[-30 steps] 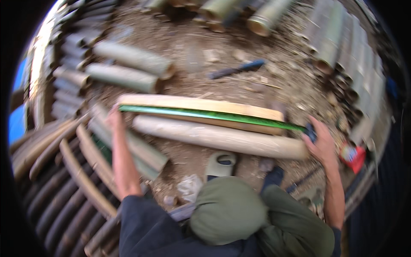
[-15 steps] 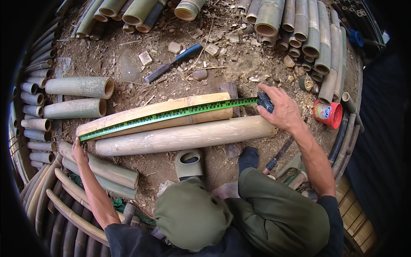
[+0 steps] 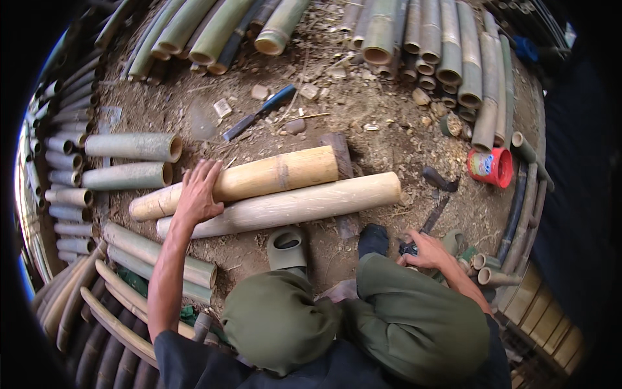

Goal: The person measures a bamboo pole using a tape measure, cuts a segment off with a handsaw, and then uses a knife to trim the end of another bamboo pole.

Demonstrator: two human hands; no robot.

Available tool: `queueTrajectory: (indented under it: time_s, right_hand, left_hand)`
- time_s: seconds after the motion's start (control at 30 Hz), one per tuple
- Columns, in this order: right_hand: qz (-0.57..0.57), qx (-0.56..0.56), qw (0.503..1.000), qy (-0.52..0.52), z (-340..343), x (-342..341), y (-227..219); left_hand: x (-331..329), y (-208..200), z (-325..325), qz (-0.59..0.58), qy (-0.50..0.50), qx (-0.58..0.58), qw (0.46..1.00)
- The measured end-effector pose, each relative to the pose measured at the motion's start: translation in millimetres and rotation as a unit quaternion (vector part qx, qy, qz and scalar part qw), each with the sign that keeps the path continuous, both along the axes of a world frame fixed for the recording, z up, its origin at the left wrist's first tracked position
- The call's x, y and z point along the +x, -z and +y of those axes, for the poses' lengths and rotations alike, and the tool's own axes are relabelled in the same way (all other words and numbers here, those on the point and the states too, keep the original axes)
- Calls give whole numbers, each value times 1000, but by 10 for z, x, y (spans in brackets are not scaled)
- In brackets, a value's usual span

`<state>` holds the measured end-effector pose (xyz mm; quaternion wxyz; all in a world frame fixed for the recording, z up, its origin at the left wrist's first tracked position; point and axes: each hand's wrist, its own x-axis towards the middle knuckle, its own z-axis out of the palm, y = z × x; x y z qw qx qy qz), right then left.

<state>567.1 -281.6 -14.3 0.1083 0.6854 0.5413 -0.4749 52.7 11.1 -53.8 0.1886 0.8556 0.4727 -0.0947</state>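
Your yellow bamboo tube is smooth and straw-coloured, with a darker node ring partway along it. It lies on the dirt ground, slanting so that its right end is farther from you than its left, and that right end crosses a dark wooden block. A paler bamboo tube, whitish with scraped streaks, lies close along its near side and reaches farther right across the same block

Your left hand is spread wide over the yellow tube, left of its middle, fingers toward the far side and thumb toward the pale tube; the yellow tube runs out past both sides of it. Your right hand is well apart from that tube, beside your knee, its fingers curled at a dark object they mostly hide; you cannot tell whether they close on it

Beyond the tube, chip-strewn ground gives you room toward the bamboo stack at the far edge, with a blue-and-dark tool lying there. Toward the ground's left edge, two greenish tubes point your way. On the near side, your sandal is just beside the pale tube. A red tub sits near the right edge, past more littered ground
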Motion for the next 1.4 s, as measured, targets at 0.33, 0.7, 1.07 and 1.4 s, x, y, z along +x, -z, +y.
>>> queueTrajectory:
  time_s: [0.33, 0.7, 1.07, 1.4]
  right_hand:
    - [-98, 302, 940, 127, 521, -1667, 1122]
    - [-52, 373, 914, 152, 1633, -1005, 1117]
    - [-54, 603, 779, 163, 1762, -969, -19]
    - [3, 491, 849, 195, 2340, -833, 47]
  left_hand:
    - [418, -733, 470, 1, -111, -45, 993]
    - [971, -1237, 198, 4, -84, -18, 996]
    - [987, -578, -13, -26, -29, 14, 999]
    - [-965, -467, -327, 89, -611, 95, 781]
